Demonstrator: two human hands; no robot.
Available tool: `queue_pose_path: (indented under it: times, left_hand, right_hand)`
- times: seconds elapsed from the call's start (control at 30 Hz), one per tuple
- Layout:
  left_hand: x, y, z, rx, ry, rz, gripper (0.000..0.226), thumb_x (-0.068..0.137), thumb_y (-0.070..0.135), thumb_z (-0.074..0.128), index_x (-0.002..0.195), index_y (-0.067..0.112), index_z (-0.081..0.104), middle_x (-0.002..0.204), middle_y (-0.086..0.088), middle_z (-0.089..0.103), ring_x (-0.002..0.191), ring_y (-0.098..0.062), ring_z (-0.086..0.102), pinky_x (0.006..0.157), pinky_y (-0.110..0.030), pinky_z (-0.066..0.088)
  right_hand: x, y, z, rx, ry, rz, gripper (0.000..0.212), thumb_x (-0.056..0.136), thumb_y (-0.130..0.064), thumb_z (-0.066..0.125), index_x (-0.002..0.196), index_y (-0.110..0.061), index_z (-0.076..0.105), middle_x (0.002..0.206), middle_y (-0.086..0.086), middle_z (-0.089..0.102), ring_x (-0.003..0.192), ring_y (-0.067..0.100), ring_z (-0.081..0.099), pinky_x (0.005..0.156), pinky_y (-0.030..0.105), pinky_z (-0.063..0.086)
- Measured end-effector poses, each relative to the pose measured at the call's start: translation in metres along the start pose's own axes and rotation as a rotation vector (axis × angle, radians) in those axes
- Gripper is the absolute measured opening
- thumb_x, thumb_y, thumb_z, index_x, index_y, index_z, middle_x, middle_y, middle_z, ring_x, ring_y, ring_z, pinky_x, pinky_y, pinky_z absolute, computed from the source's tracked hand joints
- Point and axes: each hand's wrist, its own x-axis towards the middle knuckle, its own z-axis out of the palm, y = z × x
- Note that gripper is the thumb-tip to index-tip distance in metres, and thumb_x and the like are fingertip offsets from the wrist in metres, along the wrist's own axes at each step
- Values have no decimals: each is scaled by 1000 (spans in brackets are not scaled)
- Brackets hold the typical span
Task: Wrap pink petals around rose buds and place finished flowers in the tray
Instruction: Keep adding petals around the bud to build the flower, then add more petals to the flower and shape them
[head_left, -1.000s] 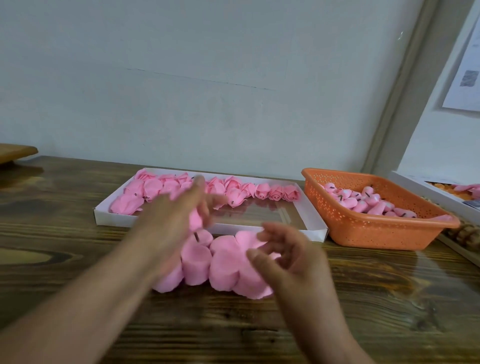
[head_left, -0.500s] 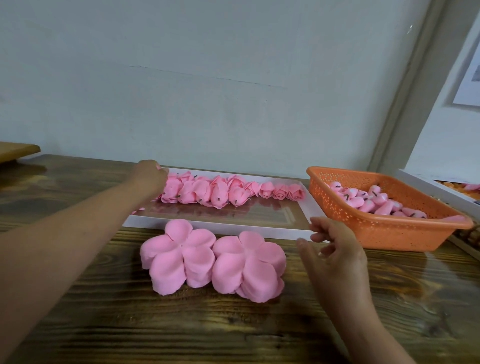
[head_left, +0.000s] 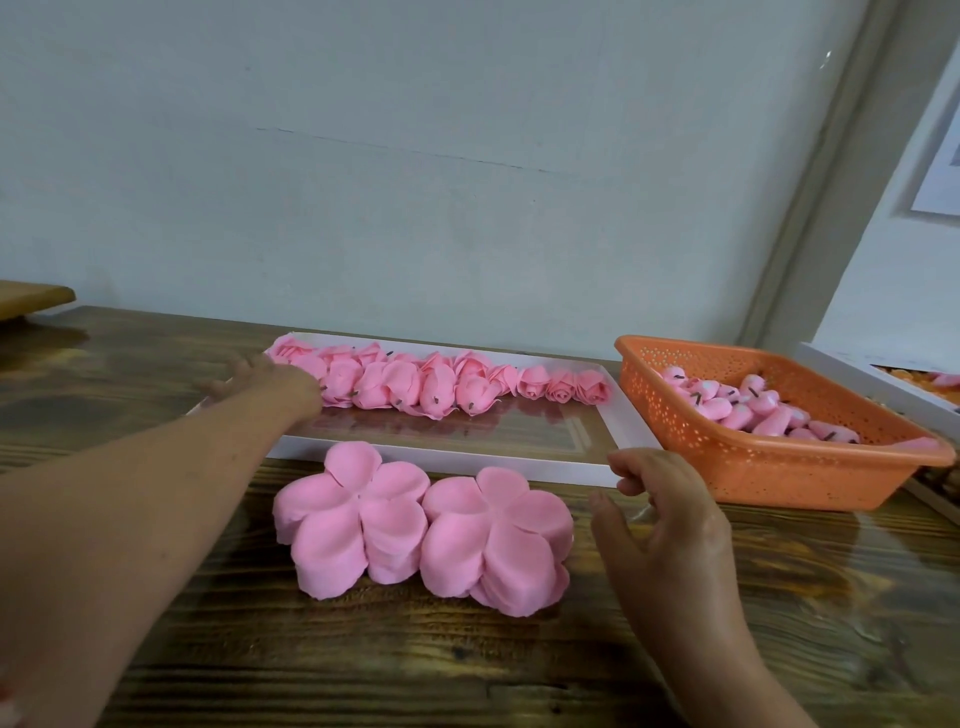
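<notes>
Pink finished roses (head_left: 415, 387) crowd the tray (head_left: 613, 415), where the left hand (head_left: 254, 376) rests open. Right hand (head_left: 660, 514) hovers loosely curled, empty; a careless reach could topple the petal stacks (head_left: 421, 525).

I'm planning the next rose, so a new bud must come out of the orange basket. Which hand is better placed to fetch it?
The right hand. It hovers empty beside the orange perforated plastic basket of pink rose buds, while the left hand is stretched to the far-left end of the white tray.
</notes>
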Motion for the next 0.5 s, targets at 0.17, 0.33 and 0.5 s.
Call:
queue_pose_path:
  times: [0.17,0.33,0.5]
  left_hand:
    - [-1,-9,7,-26,-80,-72,84,83,60,49,149,13,25,149,-18,29,137,-37,29,113,-49,29]
    - [-15,-4,7,-100,-47,-203,100,84,54,55,151,4,1,158,-16,6,145,-36,8,116,-53,18]
    - [-30,-4,3,-78,-46,-169,100,86,59,54,151,8,-2,157,-16,4,144,-38,7,116,-55,16]
  right_hand:
    - [-1,-2,-1,-6,5,-37,31,64,13,73,90,-2,66,81,-3,56,73,20,57,65,37,50]
    - [-1,-3,-2,-23,-16,-41,32,62,13,73,89,-3,67,81,-6,56,73,19,58,64,36,50]
    - [-2,-4,-2,-29,-31,-21,29,65,10,74,90,-3,68,83,-7,56,75,19,59,67,41,52]
